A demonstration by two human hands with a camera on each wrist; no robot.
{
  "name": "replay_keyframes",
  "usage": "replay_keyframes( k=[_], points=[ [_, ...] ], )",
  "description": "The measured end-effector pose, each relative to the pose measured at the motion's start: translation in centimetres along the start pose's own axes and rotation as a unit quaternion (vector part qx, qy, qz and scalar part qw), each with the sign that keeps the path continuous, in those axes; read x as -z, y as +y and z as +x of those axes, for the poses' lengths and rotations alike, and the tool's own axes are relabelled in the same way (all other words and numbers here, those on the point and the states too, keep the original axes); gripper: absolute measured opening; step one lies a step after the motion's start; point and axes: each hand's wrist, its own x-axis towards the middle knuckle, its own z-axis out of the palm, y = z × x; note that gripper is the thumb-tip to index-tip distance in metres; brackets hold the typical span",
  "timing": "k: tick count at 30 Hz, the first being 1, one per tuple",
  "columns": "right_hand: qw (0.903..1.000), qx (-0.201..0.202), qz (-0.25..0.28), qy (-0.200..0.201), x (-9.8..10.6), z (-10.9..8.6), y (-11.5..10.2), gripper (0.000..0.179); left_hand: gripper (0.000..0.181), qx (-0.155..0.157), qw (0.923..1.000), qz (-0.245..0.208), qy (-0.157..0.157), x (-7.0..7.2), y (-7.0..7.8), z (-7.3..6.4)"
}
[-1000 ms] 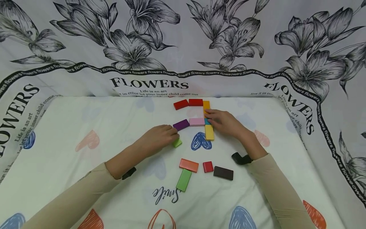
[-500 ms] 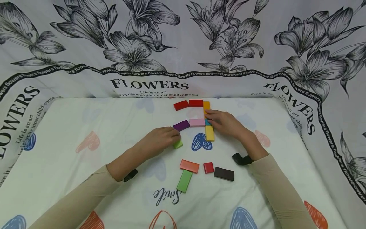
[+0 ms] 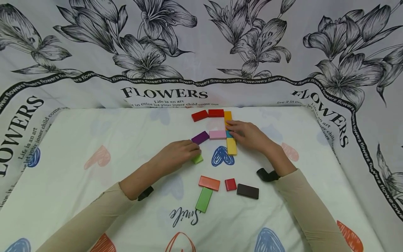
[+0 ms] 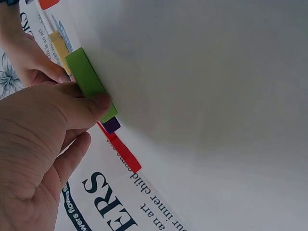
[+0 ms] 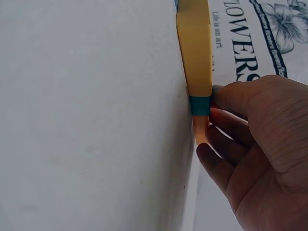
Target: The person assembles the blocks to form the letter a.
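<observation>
Left of the block column near the far edge of the tabletop (image 3: 141, 129), the left hand (image 3: 181, 154) pinches 1 lime-green block (image 4: 86, 77) between thumb and fingers. The relation that matters is this block's to the purple block (image 3: 200, 137): the left wrist view shows its long axis running roughly near edge to far edge, with 1 end just beside the purple block; I cannot tell whether they touch. Purple slants, its right end meeting the pink block (image 3: 218, 135). The left hand is clearly nearer to both green and purple. The right hand (image 3: 250, 136), fingers relaxed and apparently gripping nothing, rests against the right side of the column, at the blue block (image 5: 199, 106) and amber block (image 3: 228, 116).
</observation>
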Motion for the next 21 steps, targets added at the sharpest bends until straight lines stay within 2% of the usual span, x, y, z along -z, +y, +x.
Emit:
replay_keyframes(
  k=[7, 17, 21],
  points=[
    [1.0, 0.005, 0.008, 0.001, 0.1, 0.0, -0.3, 0.044, 0.043, 0.007, 0.9999, -0.008, 0.001, 0.2, 0.2, -0.2],
    [1.0, -0.001, -0.001, -0.004, 0.1, 0.1, -0.3, 0.044, 0.043, 0.054, 0.9972, -0.049, -0.015, 0.3, 0.9, -1.0],
    [1.0, 0.001, 0.001, -0.003, 0.1, 0.0, -0.2, 0.043, 0.04, 0.066, 0.9961, -0.058, -0.009, 0.2, 1.2, -1.2]
  ],
)
